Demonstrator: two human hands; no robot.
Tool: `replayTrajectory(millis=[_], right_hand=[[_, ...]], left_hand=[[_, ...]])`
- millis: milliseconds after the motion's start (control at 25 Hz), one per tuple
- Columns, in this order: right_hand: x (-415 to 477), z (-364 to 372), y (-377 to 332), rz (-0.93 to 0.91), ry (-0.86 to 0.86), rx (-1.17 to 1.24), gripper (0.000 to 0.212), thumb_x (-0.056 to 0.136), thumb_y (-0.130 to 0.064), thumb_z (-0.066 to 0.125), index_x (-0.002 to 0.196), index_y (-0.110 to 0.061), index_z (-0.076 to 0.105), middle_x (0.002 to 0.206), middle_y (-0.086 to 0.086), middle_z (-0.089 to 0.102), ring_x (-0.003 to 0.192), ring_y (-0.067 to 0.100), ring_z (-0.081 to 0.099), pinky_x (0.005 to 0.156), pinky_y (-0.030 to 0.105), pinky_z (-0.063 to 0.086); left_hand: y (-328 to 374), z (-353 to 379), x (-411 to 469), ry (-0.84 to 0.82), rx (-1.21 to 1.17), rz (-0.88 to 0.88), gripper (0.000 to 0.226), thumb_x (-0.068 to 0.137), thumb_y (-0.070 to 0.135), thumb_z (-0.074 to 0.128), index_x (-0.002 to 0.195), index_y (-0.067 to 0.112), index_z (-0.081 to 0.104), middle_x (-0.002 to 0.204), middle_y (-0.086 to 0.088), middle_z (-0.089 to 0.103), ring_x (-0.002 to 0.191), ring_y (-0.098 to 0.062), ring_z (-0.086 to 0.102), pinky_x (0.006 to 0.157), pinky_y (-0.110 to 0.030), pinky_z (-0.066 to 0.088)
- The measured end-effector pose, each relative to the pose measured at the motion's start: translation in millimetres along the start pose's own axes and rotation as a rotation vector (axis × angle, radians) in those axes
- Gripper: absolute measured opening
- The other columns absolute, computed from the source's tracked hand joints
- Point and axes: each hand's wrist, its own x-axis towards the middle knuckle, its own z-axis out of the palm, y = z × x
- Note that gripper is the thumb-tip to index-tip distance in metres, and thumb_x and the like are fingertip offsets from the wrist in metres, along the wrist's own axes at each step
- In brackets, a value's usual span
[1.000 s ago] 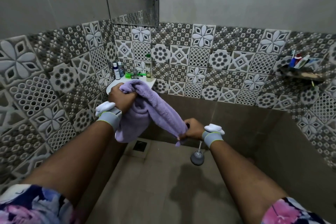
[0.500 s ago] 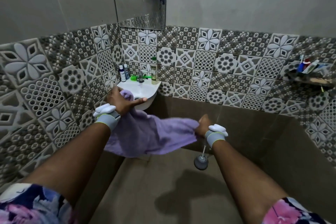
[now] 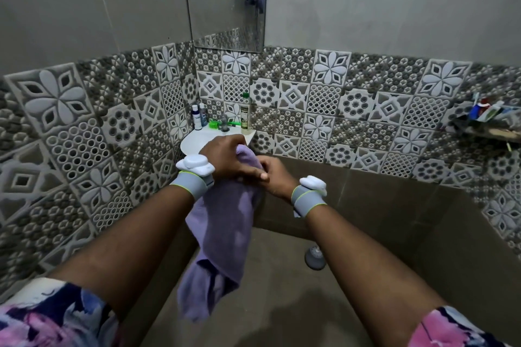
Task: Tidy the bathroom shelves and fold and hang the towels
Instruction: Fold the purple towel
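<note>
Reaching forward out of floral sleeves [image 3: 50, 315], wearing a grey band [image 3: 189, 186] with a white pod on each wrist. Holding the purple towel [image 3: 222, 234] up in front of the body, letting it hang in a long doubled drop, clear of the floor. Gripping its bunched top edge with the left hand [image 3: 225, 158], fingers curled over the cloth. Pinching that same edge with the right hand [image 3: 275, 175], thumb on top, pressing right up against the left.

Having just closed a wide gap: half a second ago stretching the towel sideways between hands held well apart, now bringing its two ends together. Judging from that, making the first fold, end to end. Covering the corners with the fingers, so not showing how well they match. Probably still needing another fold or a smoothing, then hanging up.

Standing just short of the small white sink [image 3: 194, 144] and its bottles [image 3: 245, 113]. Leaving the cluttered wall shelf [image 3: 499, 132], far right, not yet sorted.
</note>
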Motion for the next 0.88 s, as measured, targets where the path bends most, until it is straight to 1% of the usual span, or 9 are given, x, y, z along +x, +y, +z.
replayTrajectory(millis=[120,200,280,400,480,560,680,800,880], right_hand=[[-2,-9,2,0.035,0.178,0.104,0.024,0.075,-0.001,0.075,0.076,-0.011,0.053,0.073,0.009,0.052,0.071,0.013,0.045,0.061,0.025,0.039],[-5,-17,1,0.081,0.282,0.166,0.028,0.078,0.001,0.072,0.073,-0.014,0.049,0.07,0.007,0.05,0.068,0.012,0.044,0.061,0.023,0.038],[-10,-26,2,0.157,0.321,0.173,0.029,0.078,0.0,0.072,0.069,-0.015,0.048,0.065,0.003,0.048,0.062,0.01,0.042,0.058,0.023,0.037],[-18,-32,6,0.151,0.258,0.094,0.03,0.073,0.0,0.076,0.079,-0.016,0.052,0.072,-0.003,0.054,0.065,0.006,0.047,0.062,0.018,0.043],[-19,-31,0,0.056,0.189,0.054,0.031,0.075,-0.001,0.076,0.096,-0.012,0.057,0.088,-0.003,0.061,0.076,0.003,0.055,0.072,0.013,0.047],[-16,-29,-7,-0.024,0.173,-0.022,0.024,0.078,-0.001,0.073,0.098,-0.004,0.061,0.089,0.003,0.063,0.075,0.001,0.056,0.073,0.014,0.047],[-11,-38,-8,-0.018,0.352,-0.078,0.019,0.075,-0.007,0.078,0.086,-0.007,0.063,0.074,-0.001,0.059,0.062,0.0,0.051,0.063,0.016,0.043],[-8,-55,3,0.075,0.513,-0.291,0.03,0.071,-0.03,0.081,0.069,-0.023,0.052,0.061,-0.009,0.051,0.057,0.009,0.043,0.056,0.025,0.036],[-9,-61,5,0.17,0.469,-0.481,0.044,0.077,-0.043,0.074,0.06,-0.022,0.039,0.056,-0.006,0.044,0.057,0.017,0.04,0.051,0.029,0.026]], left_hand=[[-18,-8,-4,-0.14,0.181,-0.041,0.068,0.049,0.069,0.08,0.09,0.018,0.061,0.084,-0.005,0.066,0.08,-0.026,0.06,0.068,-0.032,0.046],[-30,-7,-7,-0.269,0.281,-0.111,0.052,0.059,0.051,0.083,0.094,0.017,0.067,0.092,-0.008,0.069,0.087,-0.027,0.064,0.069,-0.029,0.044],[-41,-4,-11,-0.365,0.23,-0.2,0.031,0.066,0.035,0.079,0.083,0.012,0.067,0.087,-0.012,0.067,0.085,-0.027,0.065,0.065,-0.027,0.041],[-45,0,-16,-0.324,-0.076,-0.197,0.022,0.059,0.036,0.054,0.066,0.016,0.055,0.073,-0.012,0.058,0.073,-0.017,0.051,0.058,-0.027,0.037],[-41,10,-10,-0.259,-0.242,-0.085,0.049,0.057,0.044,0.042,0.081,0.005,0.062,0.081,-0.019,0.063,0.078,-0.015,0.05,0.067,-0.032,0.043],[-34,19,-4,-0.218,-0.296,-0.042,0.057,0.062,0.045,0.036,0.09,0.001,0.058,0.091,-0.024,0.063,0.083,-0.02,0.054,0.077,-0.039,0.045],[-27,17,-1,-0.126,-0.14,-0.073,0.035,0.082,0.034,0.043,0.104,0.008,0.052,0.099,-0.022,0.063,0.092,-0.035,0.059,0.076,-0.038,0.042],[-29,11,-1,-0.12,0.046,0.042,0.046,0.087,0.026,0.062,0.127,0.014,0.042,0.104,-0.016,0.065,0.095,-0.035,0.062,0.076,-0.036,0.044],[-22,4,-2,-0.143,0.142,0.159,0.039,0.084,0.022,0.065,0.119,0.02,0.047,0.112,-0.007,0.06,0.093,-0.033,0.061,0.076,-0.037,0.047]])
